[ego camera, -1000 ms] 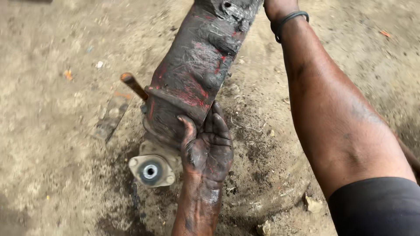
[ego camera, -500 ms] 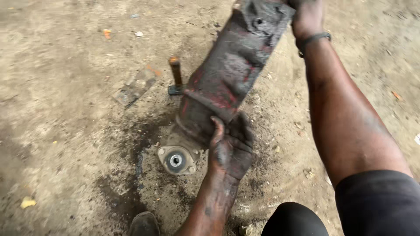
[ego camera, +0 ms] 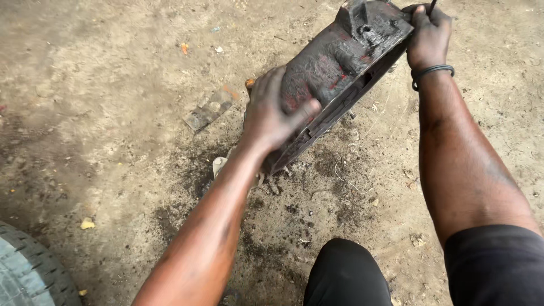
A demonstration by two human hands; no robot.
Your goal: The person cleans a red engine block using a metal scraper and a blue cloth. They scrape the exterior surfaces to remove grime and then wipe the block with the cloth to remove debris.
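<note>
A long, greasy black metal part with red paint patches (ego camera: 340,68) lies slanted on the dirt ground, tipped onto its edge. My left hand (ego camera: 272,113) grips its lower end, thumb over the top face. My right hand (ego camera: 428,34), with a black band on the wrist, grips the upper end near a thin dark rod. A small pale round fitting (ego camera: 219,165) peeks out below my left forearm, mostly hidden.
A flat rusty metal scrap (ego camera: 209,107) lies on the ground left of the part. A tyre edge (ego camera: 28,272) shows at the bottom left. My dark-clothed knee (ego camera: 345,272) is at the bottom centre. Oily dark soil surrounds the part.
My left hand moved from under the part's lower end to gripping over its top. The part has been rolled onto its edge, and the round fitting is now mostly covered.
</note>
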